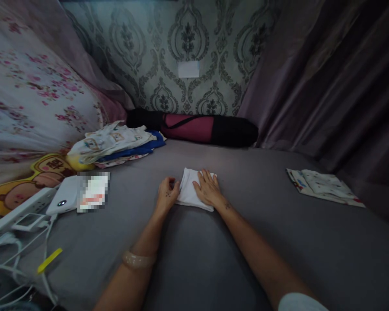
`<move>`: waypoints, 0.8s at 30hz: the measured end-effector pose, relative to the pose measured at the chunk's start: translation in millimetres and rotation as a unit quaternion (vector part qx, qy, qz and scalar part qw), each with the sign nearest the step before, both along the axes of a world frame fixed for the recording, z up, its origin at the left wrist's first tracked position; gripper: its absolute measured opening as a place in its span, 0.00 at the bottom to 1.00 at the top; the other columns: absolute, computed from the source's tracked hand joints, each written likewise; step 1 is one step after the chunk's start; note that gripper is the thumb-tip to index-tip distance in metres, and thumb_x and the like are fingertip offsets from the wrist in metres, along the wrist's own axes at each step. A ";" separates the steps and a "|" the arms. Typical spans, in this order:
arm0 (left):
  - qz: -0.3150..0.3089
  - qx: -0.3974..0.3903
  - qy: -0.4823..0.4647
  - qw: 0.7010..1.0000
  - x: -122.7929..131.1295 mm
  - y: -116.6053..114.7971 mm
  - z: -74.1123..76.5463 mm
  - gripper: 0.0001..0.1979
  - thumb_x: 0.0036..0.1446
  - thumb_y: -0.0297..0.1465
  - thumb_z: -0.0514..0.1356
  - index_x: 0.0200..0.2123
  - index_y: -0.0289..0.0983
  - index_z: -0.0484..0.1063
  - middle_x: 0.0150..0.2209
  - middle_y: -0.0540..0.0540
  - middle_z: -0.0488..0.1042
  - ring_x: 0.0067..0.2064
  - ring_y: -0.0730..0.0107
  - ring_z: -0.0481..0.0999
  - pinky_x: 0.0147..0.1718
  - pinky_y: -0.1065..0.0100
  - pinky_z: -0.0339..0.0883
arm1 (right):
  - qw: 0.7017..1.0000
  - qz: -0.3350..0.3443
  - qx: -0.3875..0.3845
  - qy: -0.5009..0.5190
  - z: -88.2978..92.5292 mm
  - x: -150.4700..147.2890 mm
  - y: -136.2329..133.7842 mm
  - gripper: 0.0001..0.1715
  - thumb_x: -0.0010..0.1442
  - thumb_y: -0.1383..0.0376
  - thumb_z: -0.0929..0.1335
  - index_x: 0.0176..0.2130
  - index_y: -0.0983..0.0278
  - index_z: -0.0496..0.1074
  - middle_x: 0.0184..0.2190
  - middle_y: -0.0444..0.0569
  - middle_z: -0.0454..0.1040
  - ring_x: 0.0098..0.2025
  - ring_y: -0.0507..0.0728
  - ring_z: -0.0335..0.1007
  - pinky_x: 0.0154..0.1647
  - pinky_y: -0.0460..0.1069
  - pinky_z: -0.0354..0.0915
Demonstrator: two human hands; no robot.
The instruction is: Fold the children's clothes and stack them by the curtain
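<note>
A small white folded cloth [189, 190] lies flat on the grey bed sheet in front of me. My right hand [208, 188] rests palm down on its right part, fingers spread and stretched out. At the cloth's left edge is my left hand [167, 194], its fingers loosely bent and the thumb a little apart from them. I see nothing held in that hand, though its fingertips are partly hidden. Off to the right sits a folded light patterned garment [326, 185], touched by neither hand.
A pile of clothes [116, 140] lies at the back left. Behind it stretches a long black and maroon bag [188, 128] by the wall. On the left are a white power bank [65, 194], a power strip [26, 211], cables and a yellow cushion [35, 183]. Curtains hang at both sides.
</note>
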State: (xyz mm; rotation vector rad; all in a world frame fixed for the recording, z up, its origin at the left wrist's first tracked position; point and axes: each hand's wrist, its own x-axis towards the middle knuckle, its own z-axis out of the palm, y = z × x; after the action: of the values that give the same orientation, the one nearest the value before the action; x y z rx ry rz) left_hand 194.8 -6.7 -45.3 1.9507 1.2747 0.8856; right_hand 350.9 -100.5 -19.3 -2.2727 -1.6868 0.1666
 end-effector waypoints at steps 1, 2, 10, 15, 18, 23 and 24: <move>0.002 -0.002 -0.001 1.000 -0.2 0.3 0.0 0.13 0.57 0.34 0.57 0.43 0.33 0.70 0.41 0.39 0.75 0.40 0.65 0.74 0.40 0.65 0.67 | 1.000 0.000 -0.002 0.001 -0.3 0.4 0.2 0.38 0.68 0.52 0.52 0.67 0.72 0.51 0.69 0.59 0.45 0.70 0.63 0.35 0.67 0.61 0.32; 0.003 -0.003 -0.004 1.000 -0.5 0.7 -0.2 0.13 0.57 0.34 0.57 0.43 0.33 0.70 0.41 0.39 0.75 0.40 0.65 0.74 0.41 0.65 0.67 | 1.000 -0.001 -0.005 0.002 -0.7 1.2 0.5 0.38 0.68 0.52 0.52 0.67 0.72 0.50 0.69 0.59 0.45 0.70 0.63 0.34 0.67 0.61 0.32; 0.018 -0.001 -0.038 0.999 -0.8 5.0 -4.5 0.12 0.58 0.34 0.55 0.41 0.33 0.71 0.38 0.40 0.76 0.40 0.65 0.75 0.41 0.65 0.68 | 1.000 0.000 0.001 0.007 20.2 -4.8 3.9 0.37 0.68 0.53 0.51 0.67 0.72 0.51 0.69 0.61 0.43 0.70 0.63 0.33 0.67 0.62 0.32; 0.039 -0.013 -0.044 0.998 -2.3 4.7 -0.3 0.09 0.58 0.31 0.54 0.40 0.34 0.71 0.39 0.41 0.76 0.40 0.66 0.75 0.42 0.66 0.67 | 0.999 0.033 0.037 0.001 25.6 -37.2 10.6 0.36 0.68 0.55 0.51 0.67 0.74 0.50 0.69 0.60 0.46 0.70 0.62 0.34 0.68 0.60 0.31; 0.044 -0.016 -0.045 0.998 -3.8 3.2 3.0 0.09 0.59 0.30 0.54 0.39 0.35 0.71 0.38 0.42 0.76 0.40 0.66 0.75 0.43 0.66 0.67 | 0.999 0.040 0.020 0.000 13.2 -52.5 14.0 0.37 0.68 0.54 0.52 0.67 0.75 0.50 0.68 0.61 0.46 0.70 0.62 0.35 0.68 0.61 0.32; 0.045 -0.020 -0.041 0.998 -4.0 2.2 4.8 0.09 0.58 0.30 0.53 0.40 0.35 0.71 0.39 0.41 0.76 0.41 0.65 0.75 0.43 0.66 0.67 | 0.999 0.036 0.018 -0.027 0.8 -61.6 15.5 0.37 0.67 0.56 0.53 0.66 0.77 0.51 0.68 0.64 0.47 0.69 0.64 0.40 0.67 0.61 0.32; 0.044 -0.021 -0.040 0.998 -3.9 2.5 4.3 0.09 0.58 0.30 0.53 0.40 0.35 0.72 0.39 0.41 0.76 0.41 0.65 0.75 0.43 0.66 0.67 | 0.999 0.036 0.016 -0.029 0.9 -62.1 15.5 0.37 0.67 0.56 0.53 0.66 0.78 0.51 0.68 0.64 0.47 0.69 0.64 0.40 0.67 0.61 0.33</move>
State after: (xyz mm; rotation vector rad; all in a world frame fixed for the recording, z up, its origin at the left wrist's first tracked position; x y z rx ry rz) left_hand 190.9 -4.2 -41.0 1.8215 1.3299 0.9626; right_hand 288.8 -85.0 -18.4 -2.2144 -1.7882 0.0895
